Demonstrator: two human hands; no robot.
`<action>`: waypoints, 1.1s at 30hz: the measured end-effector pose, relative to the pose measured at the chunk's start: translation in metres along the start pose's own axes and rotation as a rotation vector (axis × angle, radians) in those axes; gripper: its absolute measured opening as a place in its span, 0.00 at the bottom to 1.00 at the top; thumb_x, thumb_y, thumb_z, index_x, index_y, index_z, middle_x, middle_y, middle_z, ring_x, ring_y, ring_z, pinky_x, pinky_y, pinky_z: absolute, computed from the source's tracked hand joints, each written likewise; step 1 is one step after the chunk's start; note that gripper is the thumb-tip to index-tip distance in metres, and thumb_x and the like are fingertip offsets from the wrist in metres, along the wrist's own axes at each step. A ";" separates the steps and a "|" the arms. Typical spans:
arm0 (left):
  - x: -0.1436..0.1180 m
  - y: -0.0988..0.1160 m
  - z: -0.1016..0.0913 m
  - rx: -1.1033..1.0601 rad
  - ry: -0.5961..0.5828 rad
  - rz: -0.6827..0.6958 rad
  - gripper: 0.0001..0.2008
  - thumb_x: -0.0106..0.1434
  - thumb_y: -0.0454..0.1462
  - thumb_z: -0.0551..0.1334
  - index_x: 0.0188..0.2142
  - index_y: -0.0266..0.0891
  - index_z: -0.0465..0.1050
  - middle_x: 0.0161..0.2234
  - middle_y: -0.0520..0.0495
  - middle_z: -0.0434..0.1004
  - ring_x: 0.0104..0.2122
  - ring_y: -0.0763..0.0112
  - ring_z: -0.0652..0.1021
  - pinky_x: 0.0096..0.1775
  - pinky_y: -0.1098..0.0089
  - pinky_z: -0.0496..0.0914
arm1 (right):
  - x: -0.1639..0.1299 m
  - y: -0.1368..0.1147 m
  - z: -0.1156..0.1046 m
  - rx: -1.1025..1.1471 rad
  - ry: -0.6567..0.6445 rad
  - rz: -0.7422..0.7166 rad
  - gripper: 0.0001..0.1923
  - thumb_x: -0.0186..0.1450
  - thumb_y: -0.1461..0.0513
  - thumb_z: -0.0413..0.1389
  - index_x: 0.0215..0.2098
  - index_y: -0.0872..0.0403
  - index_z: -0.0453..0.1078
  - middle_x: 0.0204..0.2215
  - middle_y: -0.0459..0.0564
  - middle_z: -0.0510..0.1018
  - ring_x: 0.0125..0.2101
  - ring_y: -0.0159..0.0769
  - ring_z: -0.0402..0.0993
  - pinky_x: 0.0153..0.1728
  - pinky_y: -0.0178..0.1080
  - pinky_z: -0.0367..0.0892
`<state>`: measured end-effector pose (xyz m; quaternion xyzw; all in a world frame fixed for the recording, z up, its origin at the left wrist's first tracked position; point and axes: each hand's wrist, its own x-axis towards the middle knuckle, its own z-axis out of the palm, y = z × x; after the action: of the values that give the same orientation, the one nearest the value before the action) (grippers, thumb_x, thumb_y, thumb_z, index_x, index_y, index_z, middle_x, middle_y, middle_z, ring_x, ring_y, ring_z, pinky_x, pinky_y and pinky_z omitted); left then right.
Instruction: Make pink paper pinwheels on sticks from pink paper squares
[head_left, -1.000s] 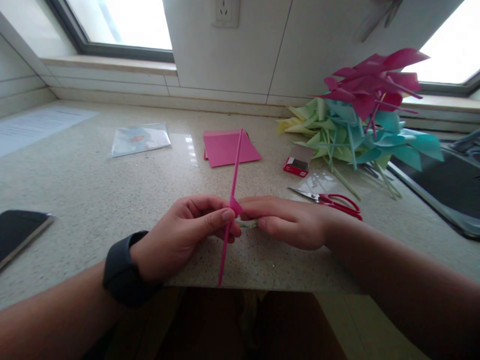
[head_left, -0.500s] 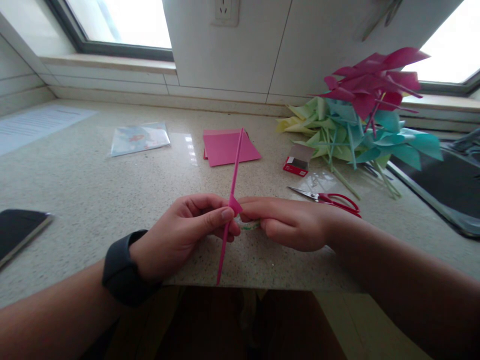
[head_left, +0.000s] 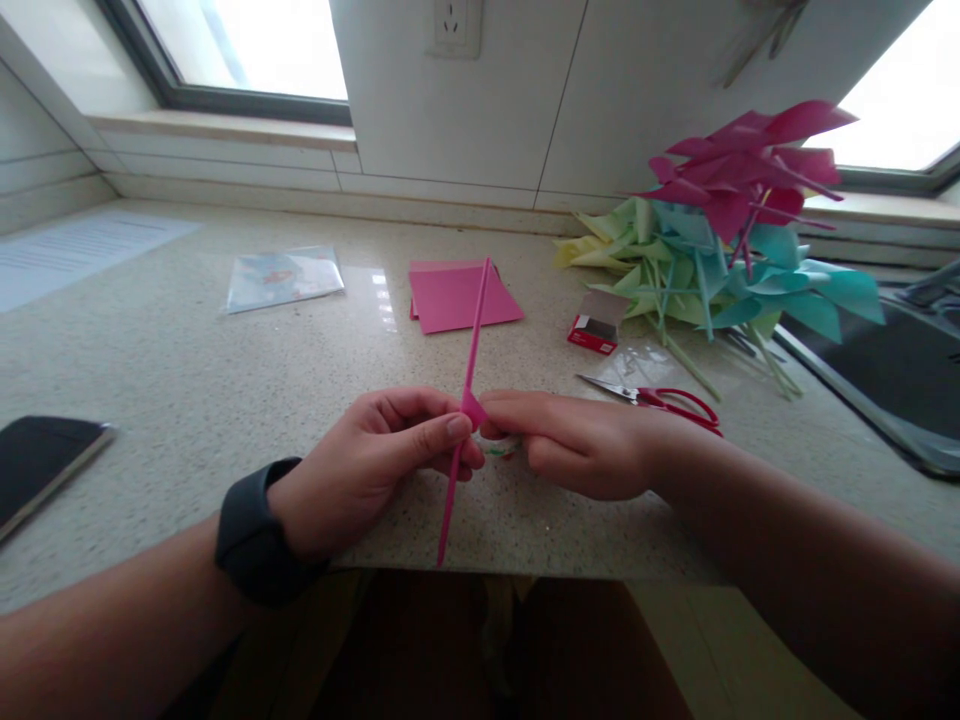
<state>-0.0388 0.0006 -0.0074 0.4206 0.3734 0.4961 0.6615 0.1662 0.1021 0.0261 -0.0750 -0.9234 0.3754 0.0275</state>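
Plainly, the speckled desk (head_left: pixel 165 360) carries everything, with a stack of pink sheets (head_left: pixel 465 300) near its middle. Well to the right of that stack lies a heap of pinwheels (head_left: pixel 705 280) in pink, blue-green, green and yellow; they look assembled, so I take them as the finished share of the work. Nearer the person than the stack and right of it, the right hand (head_left: pixel 585 440) lies palm down, its fingers nearly straight and together; whether they grip anything I cannot tell. Nearer and to the stack's left, the left hand (head_left: pixel 394 440) pinches a pink stick (head_left: pixel 475 340) between thumb and fingers; the stick's far end overlaps the stack in view. The stack's sheets lie flat and unfolded, seemingly left to do. Right of the stack and nearer are red-handled scissors (head_left: pixel 651 397); just to its right is a red box (head_left: pixel 592 341). Nearer than the stack, a pink flap (head_left: pixel 474 410) juts from the stick; with no vanes visible, this piece seems unfinished. Beside it, a clear ring (head_left: pixel 504 447), perhaps tape, is partly hidden by the right fingers.
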 end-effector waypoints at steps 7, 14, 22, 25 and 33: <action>-0.001 0.000 0.000 -0.014 0.002 -0.013 0.06 0.65 0.39 0.69 0.35 0.38 0.81 0.30 0.48 0.83 0.29 0.75 0.80 0.33 0.77 0.74 | -0.001 -0.001 0.001 -0.012 -0.008 0.037 0.12 0.64 0.68 0.46 0.41 0.54 0.69 0.37 0.51 0.75 0.38 0.40 0.68 0.42 0.44 0.66; -0.002 0.001 0.001 -0.039 -0.037 -0.011 0.04 0.65 0.38 0.68 0.34 0.39 0.81 0.29 0.51 0.83 0.30 0.74 0.82 0.34 0.76 0.77 | 0.003 -0.007 0.002 -0.008 -0.040 0.064 0.12 0.64 0.66 0.45 0.40 0.56 0.69 0.38 0.54 0.75 0.38 0.40 0.69 0.42 0.44 0.67; -0.004 0.001 0.000 -0.051 -0.040 -0.020 0.03 0.66 0.37 0.68 0.36 0.41 0.81 0.31 0.52 0.84 0.30 0.75 0.83 0.35 0.77 0.78 | -0.002 0.001 0.003 0.034 -0.023 -0.041 0.13 0.69 0.62 0.44 0.43 0.56 0.70 0.42 0.56 0.76 0.42 0.43 0.70 0.47 0.48 0.66; -0.003 0.001 0.001 -0.057 -0.027 -0.020 0.03 0.66 0.37 0.68 0.36 0.41 0.82 0.31 0.52 0.85 0.30 0.75 0.83 0.35 0.77 0.78 | -0.002 0.000 0.002 0.066 -0.037 -0.029 0.15 0.72 0.60 0.44 0.45 0.57 0.70 0.42 0.56 0.76 0.43 0.43 0.71 0.48 0.47 0.66; -0.002 0.000 0.000 -0.056 -0.040 -0.016 0.03 0.66 0.37 0.68 0.36 0.42 0.81 0.30 0.53 0.84 0.30 0.77 0.83 0.35 0.78 0.78 | 0.001 -0.005 0.001 0.048 -0.054 0.053 0.13 0.72 0.61 0.46 0.41 0.56 0.72 0.41 0.55 0.77 0.42 0.42 0.72 0.47 0.44 0.66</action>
<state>-0.0395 -0.0017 -0.0073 0.4087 0.3496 0.4925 0.6842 0.1650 0.0982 0.0292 -0.0885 -0.9123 0.3998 -0.0053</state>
